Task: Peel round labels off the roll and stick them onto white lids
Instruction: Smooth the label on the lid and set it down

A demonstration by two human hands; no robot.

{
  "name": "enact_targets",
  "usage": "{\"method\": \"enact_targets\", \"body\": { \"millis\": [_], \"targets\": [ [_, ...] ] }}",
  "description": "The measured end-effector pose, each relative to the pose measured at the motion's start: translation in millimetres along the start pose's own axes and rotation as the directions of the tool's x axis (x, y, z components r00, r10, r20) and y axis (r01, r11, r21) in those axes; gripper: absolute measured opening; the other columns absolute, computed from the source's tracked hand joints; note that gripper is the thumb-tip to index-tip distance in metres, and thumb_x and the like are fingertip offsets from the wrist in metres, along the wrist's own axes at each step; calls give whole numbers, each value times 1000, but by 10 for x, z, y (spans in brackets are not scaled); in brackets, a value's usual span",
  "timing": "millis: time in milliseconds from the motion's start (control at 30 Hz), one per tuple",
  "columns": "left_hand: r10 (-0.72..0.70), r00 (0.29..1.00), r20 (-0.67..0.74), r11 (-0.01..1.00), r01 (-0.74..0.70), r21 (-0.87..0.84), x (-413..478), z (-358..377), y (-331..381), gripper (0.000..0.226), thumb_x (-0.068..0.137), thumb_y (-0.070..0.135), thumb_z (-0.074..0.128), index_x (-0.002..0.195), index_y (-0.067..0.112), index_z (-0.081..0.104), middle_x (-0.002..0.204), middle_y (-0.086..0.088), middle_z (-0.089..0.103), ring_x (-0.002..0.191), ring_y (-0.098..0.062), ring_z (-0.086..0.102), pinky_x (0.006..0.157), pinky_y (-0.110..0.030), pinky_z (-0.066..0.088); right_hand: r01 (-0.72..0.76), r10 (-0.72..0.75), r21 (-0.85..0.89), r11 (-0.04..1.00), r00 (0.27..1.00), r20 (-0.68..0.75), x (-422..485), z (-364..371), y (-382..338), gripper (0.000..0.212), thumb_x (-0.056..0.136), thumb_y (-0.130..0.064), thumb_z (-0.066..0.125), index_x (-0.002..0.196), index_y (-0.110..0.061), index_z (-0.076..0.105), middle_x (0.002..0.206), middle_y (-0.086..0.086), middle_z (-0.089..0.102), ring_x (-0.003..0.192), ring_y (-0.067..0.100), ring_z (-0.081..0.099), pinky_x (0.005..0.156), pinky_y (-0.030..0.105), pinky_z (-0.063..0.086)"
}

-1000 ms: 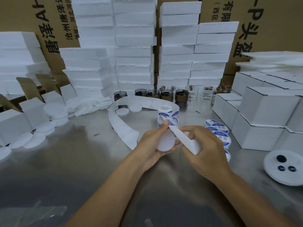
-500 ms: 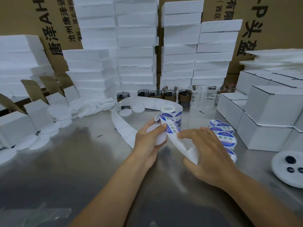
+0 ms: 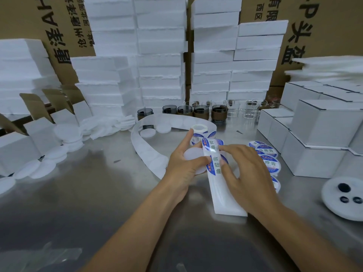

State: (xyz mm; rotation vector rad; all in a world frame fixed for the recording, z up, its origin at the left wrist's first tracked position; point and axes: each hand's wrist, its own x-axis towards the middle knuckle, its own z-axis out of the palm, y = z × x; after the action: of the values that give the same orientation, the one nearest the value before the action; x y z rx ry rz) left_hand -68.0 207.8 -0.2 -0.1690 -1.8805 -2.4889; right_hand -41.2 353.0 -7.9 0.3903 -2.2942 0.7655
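Fingers of the left hand [image 3: 183,165] clasping a bare white lid [image 3: 193,156] by its edge, thumb lying across its near side, index finger [image 3: 187,137] stretching up toward the label roll [image 3: 199,132] standing just behind. Fingertips of the right hand [image 3: 248,173] pressing on a strip of backing paper [image 3: 218,185] running down from the roll, index fingertip [image 3: 222,148] bearing on a round blue-and-white label [image 3: 214,154] where the strip is crossing the lid; cannot tell whether that label is already lifting off the strip. Lower end of the strip lying flat on the steel table [image 3: 98,193] beneath the right palm. Sitting just beside the right hand, on its far side, a row of already labelled lids [image 3: 269,156], overlapping one another. Curling away to the left of the roll, a long loop of spent backing tape [image 3: 145,152], enclosing two loose blank lids [image 3: 148,132]. Lying further left, a scatter of unlabelled white discs [image 3: 39,165] in front of open white cartons [image 3: 37,132]. Standing behind the roll, a line of dark-banded glass jars [image 3: 200,111] and clear ones. Stacking up at the back, white foam slabs [image 3: 161,61] against brown cardboard boxes [image 3: 314,36]. Sitting at the right, closed white boxes [image 3: 322,124] and a round white foam tray [image 3: 334,199] with dark holes.
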Motion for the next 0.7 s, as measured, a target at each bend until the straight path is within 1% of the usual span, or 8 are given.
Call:
{"method": "enact_targets", "body": {
  "millis": [100, 200, 267, 367, 467, 500, 600, 700],
  "targets": [
    [10, 999, 34, 1000, -11, 15, -15, 0, -2, 76, 76, -12, 66, 122, 46, 50, 112, 6, 70, 110, -23, 62, 79, -32, 57, -81, 78, 76, 994, 996, 42, 5, 38, 40, 35, 89, -28, 56, 124, -23, 56, 120, -8, 56, 107, 8, 50, 87, 23, 36],
    [5, 998, 56, 1000, -6, 16, -31, 3, 19, 71, 74, -9, 70, 120, 43, 56, 121, -9, 64, 112, -29, 60, 92, -42, 52, -125, 116, 174, 977, 992, 59, 11, 53, 64, 38, 88, -32, 58, 126, -26, 54, 117, -9, 59, 99, 5, 54, 81, 24, 41],
    [-6, 998, 68, 1000, 5, 19, -47, -1, 38, 67, 72, -4, 74, 121, 40, 59, 127, -14, 59, 115, -32, 58, 98, -47, 48, -108, 102, 175, 979, 994, 42, 19, 46, 72, 39, 86, -31, 60, 124, -26, 55, 113, -9, 61, 96, 6, 55, 82, 27, 45],
    [-34, 995, 95, 999, 33, 16, -53, -3, 47, 52, 80, -1, 68, 119, 33, 62, 127, -12, 59, 110, -30, 62, 93, -44, 52, -92, 87, 197, 976, 996, 36, 28, 28, 84, 38, 85, -29, 63, 122, -26, 56, 110, -10, 62, 96, 6, 55, 84, 28, 46],
    [-57, 994, 89, 998, 57, 8, -51, 3, 55, 37, 86, 8, 64, 118, 28, 64, 122, -7, 64, 105, -27, 65, 89, -41, 54, -19, 13, 232, 973, 1000, 27, 31, 14, 74, 37, 84, -27, 65, 119, -36, 53, 102, -26, 53, 93, -1, 53, 83, 27, 45],
    [-67, 994, 83, 998, 67, 2, -53, 4, 59, 34, 87, 10, 64, 116, 27, 65, 121, -6, 65, 104, -26, 66, 87, -40, 55, 17, -22, 226, 974, 1000, 22, 30, 10, 75, 38, 84, -26, 65, 118, -39, 52, 100, -26, 51, 91, -2, 51, 83, 28, 45],
    [-95, 993, 72, 995, 95, -2, -50, 1, 58, 27, 88, 13, 63, 111, 26, 67, 119, -4, 66, 102, -23, 67, 83, -37, 56, 93, -94, 162, 982, 996, -4, 28, 5, 91, 28, 84, -26, 66, 112, -30, 64, 101, -10, 50, 93, 9, 50, 83, 38, 47],
    [-106, 992, 75, 994, 106, 0, -48, -13, 53, 27, 87, 12, 64, 110, 25, 68, 117, -5, 67, 100, -24, 68, 86, -40, 55, 145, -139, 97, 985, 988, -66, 44, 7, 111, 24, 79, -25, 69, 102, -21, 71, 105, 5, 52, 95, 22, 54, 81, 39, 46]
  ]
}}
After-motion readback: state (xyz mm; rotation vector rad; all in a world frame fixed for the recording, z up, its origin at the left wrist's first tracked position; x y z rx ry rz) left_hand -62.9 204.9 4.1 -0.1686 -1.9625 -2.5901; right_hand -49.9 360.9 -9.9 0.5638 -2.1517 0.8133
